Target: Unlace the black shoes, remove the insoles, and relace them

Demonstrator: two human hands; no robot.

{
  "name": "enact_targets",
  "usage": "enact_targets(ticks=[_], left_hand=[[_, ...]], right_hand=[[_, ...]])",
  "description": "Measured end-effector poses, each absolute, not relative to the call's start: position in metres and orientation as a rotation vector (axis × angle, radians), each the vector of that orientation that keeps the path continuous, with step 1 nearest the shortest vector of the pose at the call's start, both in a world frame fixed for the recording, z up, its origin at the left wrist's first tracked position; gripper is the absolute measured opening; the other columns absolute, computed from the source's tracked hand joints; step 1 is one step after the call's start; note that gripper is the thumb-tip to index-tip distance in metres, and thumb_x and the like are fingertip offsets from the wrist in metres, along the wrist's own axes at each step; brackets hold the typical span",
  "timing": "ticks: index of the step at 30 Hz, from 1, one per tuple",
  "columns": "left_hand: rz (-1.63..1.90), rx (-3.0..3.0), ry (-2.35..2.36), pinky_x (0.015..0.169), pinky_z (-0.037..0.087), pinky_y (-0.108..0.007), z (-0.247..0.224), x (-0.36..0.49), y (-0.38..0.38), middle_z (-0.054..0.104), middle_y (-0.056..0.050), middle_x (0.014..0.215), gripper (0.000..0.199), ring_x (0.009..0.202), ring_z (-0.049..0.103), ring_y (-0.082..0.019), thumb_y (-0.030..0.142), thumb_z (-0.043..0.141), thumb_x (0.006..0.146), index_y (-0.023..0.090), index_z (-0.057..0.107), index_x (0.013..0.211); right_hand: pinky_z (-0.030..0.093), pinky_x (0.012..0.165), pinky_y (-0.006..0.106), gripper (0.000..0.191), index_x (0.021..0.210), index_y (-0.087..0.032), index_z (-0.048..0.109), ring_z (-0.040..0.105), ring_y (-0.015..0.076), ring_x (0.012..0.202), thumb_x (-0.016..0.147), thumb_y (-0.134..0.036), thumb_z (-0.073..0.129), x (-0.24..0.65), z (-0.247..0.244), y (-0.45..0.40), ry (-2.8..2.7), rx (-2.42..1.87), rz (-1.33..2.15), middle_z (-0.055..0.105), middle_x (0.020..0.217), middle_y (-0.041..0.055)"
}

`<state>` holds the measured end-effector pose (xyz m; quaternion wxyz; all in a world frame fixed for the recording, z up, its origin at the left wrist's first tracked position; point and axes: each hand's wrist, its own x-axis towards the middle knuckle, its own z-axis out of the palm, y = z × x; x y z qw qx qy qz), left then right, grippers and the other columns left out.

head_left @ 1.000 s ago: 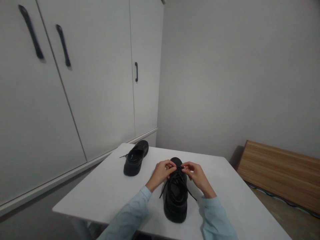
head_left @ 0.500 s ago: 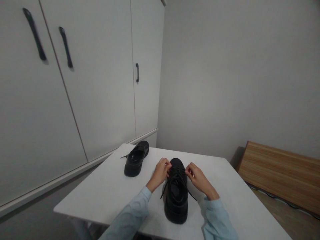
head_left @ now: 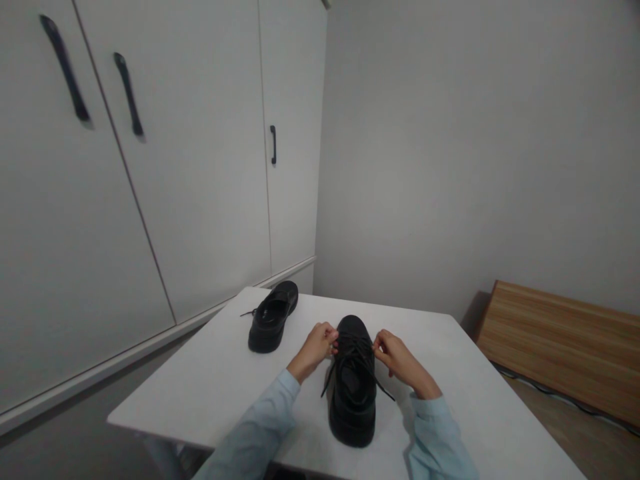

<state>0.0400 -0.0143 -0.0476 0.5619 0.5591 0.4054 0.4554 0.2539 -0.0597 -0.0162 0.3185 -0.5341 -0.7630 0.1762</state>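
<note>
Pinching black laces (head_left: 356,353) of the black leather shoe (head_left: 353,383) at table (head_left: 210,387) centre: left hand (head_left: 316,345) at 9 o'clock, right hand (head_left: 395,352) at 3, fingertips closed. Tightening appears underway; knotting likely requires crossing both ends.

Bare table (head_left: 200,393) lies open left of the near shoe (head_left: 353,387); second shoe (head_left: 273,315) seemingly blocks the far-left corner.

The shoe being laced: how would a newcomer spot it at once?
On the white table, two black shoes stand. It is the near shoe, heel toward the camera, between the left hand and right hand. The far shoe sits untouched.
</note>
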Motion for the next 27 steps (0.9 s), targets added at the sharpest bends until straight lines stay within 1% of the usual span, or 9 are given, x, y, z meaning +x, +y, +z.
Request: enact_targets(ticks=[5, 8, 11, 14, 18, 20, 22, 24, 27], left_hand=[[1.033, 1.271, 0.937, 0.06, 0.047, -0.024, -0.047, 0.038, -0.014, 0.05, 0.0, 0.072, 0.029, 0.067, 0.053, -0.011, 0.04, 0.063, 0.073, 0.015, 0.048, 0.072], [1.039, 1.362, 0.914, 0.057, 0.045, -0.023, -0.048, 0.037, -0.013, 0.051, 0.001, 0.068, 0.028, 0.061, 0.053, -0.01, 0.041, 0.06, 0.075, 0.016, 0.048, 0.074], [1.027, 1.468, 0.938, 0.052, 0.041, -0.021, -0.047, 0.038, -0.013, 0.05, 0.003, 0.062, 0.025, 0.054, 0.05, -0.009, 0.04, 0.055, 0.078, 0.016, 0.048, 0.077], [1.005, 1.604, 0.969, 0.051, 0.039, -0.022, -0.041, 0.039, -0.015, 0.05, 0.003, 0.063, 0.022, 0.054, 0.049, -0.01, 0.038, 0.052, 0.081, 0.016, 0.051, 0.079], [1.251, 1.881, 1.029, 0.065, 0.042, -0.025, -0.022, 0.038, -0.024, 0.053, -0.001, 0.082, 0.016, 0.068, 0.05, -0.012, 0.027, 0.057, 0.079, 0.018, 0.057, 0.092], [1.321, 2.01, 1.021, 0.071, 0.042, -0.027, -0.012, 0.038, -0.03, 0.053, -0.002, 0.086, 0.018, 0.075, 0.05, -0.014, 0.026, 0.059, 0.079, 0.019, 0.06, 0.095], [1.301, 2.113, 0.978, 0.076, 0.041, -0.028, -0.004, 0.038, -0.035, 0.054, -0.002, 0.085, 0.015, 0.081, 0.051, -0.016, 0.031, 0.061, 0.079, 0.019, 0.063, 0.089], [1.255, 2.178, 0.946, 0.078, 0.041, -0.029, -0.002, 0.04, -0.038, 0.054, -0.003, 0.084, 0.017, 0.086, 0.052, -0.018, 0.035, 0.065, 0.078, 0.019, 0.065, 0.081], [1.216, 2.238, 0.962, 0.078, 0.04, -0.029, -0.003, 0.043, -0.039, 0.055, -0.003, 0.083, 0.02, 0.087, 0.052, -0.019, 0.039, 0.068, 0.075, 0.019, 0.066, 0.078]], right_hand=[[0.034, 0.035, 0.015, 0.007, 0.069, -0.018, 0.05, 0.051, 0.0124, 0.06, 0.076, -0.018, 0.047, 0.255, -0.02, -0.059, -1.957, -1.401, 0.527, 0.049, 0.07, 0.0002], [0.032, 0.029, 0.014, 0.006, 0.07, -0.019, 0.049, 0.051, 0.0119, 0.055, 0.075, -0.022, 0.047, 0.255, -0.023, -0.057, -1.906, -1.417, 0.627, 0.047, 0.069, -0.0011], [0.034, 0.027, 0.015, 0.007, 0.07, -0.019, 0.048, 0.048, 0.0104, 0.048, 0.074, -0.024, 0.048, 0.253, -0.024, -0.055, -1.843, -1.414, 0.699, 0.043, 0.063, -0.0041], [0.036, 0.031, 0.017, 0.008, 0.07, -0.019, 0.05, 0.046, 0.0107, 0.05, 0.073, -0.026, 0.052, 0.249, -0.02, -0.053, -1.779, -1.372, 0.693, 0.043, 0.063, -0.004], [0.041, 0.045, 0.021, 0.01, 0.081, -0.018, 0.058, 0.05, 0.0127, 0.061, 0.075, -0.026, 0.056, 0.24, -0.008, -0.055, -1.7, -1.267, 0.536, 0.052, 0.073, -0.0003], [0.041, 0.052, 0.023, 0.01, 0.08, -0.019, 0.06, 0.05, 0.0132, 0.064, 0.078, -0.028, 0.057, 0.235, -0.002, -0.058, -1.7, -1.229, 0.494, 0.054, 0.075, 0.0005], [0.039, 0.054, 0.023, 0.013, 0.075, -0.018, 0.06, 0.049, 0.0131, 0.063, 0.08, -0.031, 0.057, 0.231, 0.001, -0.06, -1.722, -1.214, 0.51, 0.055, 0.071, -0.0003], [0.037, 0.054, 0.024, 0.017, 0.073, -0.018, 0.059, 0.048, 0.0128, 0.061, 0.08, -0.034, 0.06, 0.228, 0.002, -0.061, -1.747, -1.213, 0.536, 0.053, 0.068, -0.0014], [0.035, 0.056, 0.024, 0.018, 0.072, -0.018, 0.059, 0.047, 0.013, 0.062, 0.08, -0.035, 0.062, 0.227, 0.0, -0.061, -1.795, -1.219, 0.529, 0.052, 0.067, -0.0019]])
